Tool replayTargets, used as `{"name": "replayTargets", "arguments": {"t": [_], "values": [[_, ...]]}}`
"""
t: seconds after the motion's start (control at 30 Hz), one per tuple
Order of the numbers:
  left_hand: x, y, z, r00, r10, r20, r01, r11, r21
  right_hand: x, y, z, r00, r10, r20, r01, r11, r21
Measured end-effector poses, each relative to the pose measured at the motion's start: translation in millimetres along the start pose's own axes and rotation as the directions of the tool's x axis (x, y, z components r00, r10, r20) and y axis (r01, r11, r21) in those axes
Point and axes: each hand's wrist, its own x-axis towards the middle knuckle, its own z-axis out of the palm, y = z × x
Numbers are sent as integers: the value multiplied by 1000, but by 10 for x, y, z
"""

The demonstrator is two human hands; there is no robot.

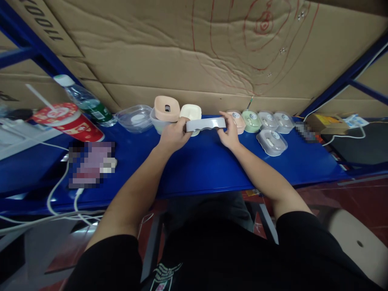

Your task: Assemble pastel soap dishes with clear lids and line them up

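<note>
A light grey plastic piece with a wavy lower edge is held up above the table, roughly level and seen edge-on. At its left end, my left hand is closed on it. My right hand grips the right end between thumb and fingers. Behind the piece stands a cream plastic container, partly covered by it. A peach container with a dark hole in it sits in a paler one, just beyond my left hand. Beyond my right hand is a lidded peach box, partly hidden by the fingers.
Right of my hands are a green lidded box and several grey ones, one grey box nearer me. Clear plastic lids, a bottle and a red cup lie leftward on the blue table. Cardboard stands behind.
</note>
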Motion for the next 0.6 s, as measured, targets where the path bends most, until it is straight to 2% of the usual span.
{"name": "replayTargets", "arguments": {"t": [0.13,0.3,0.6], "values": [[4,-16,17,999,35,-24,-35,999,2,5,-43,-19,1000,14,14,-13,999,-40],[8,5,7,999,23,36,-24,999,32,-1,-75,-28,1000,-18,11,19,996,-84],[1,-8,16,999,20,48,-20,1000,6,-4,-43,-35,998,-13,60,18,995,-97]]}}
